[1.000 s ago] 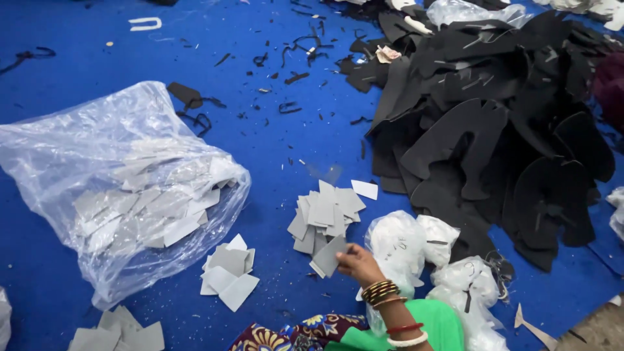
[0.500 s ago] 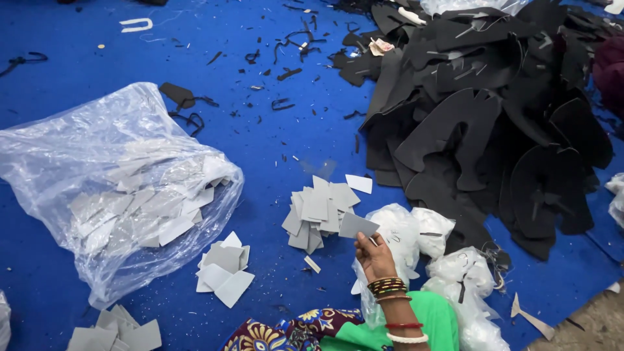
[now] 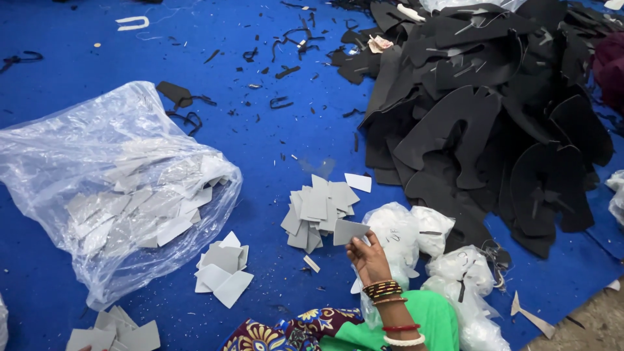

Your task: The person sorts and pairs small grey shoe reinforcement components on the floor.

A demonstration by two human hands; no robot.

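My right hand (image 3: 369, 257), with several bangles on the wrist, is raised over the blue floor and pinches a flat grey cut piece (image 3: 350, 231) by its lower edge. Just left of and beyond it lies a loose heap of similar grey pieces (image 3: 318, 209), with one white piece (image 3: 358, 182) at its far side. A smaller stack of grey pieces (image 3: 222, 268) lies further left. My left hand is out of sight.
A big clear plastic bag (image 3: 117, 188) full of grey pieces lies at the left. A large pile of black cut shapes (image 3: 494, 110) fills the right. White stuffed plastic bags (image 3: 422, 234) lie beside my wrist. More grey pieces (image 3: 117, 333) sit at the bottom left. Black scraps litter the blue mat (image 3: 273, 71).
My right hand has lifted a grey piece off the heap and drawn it slightly right and towards me. The view has shifted a little.
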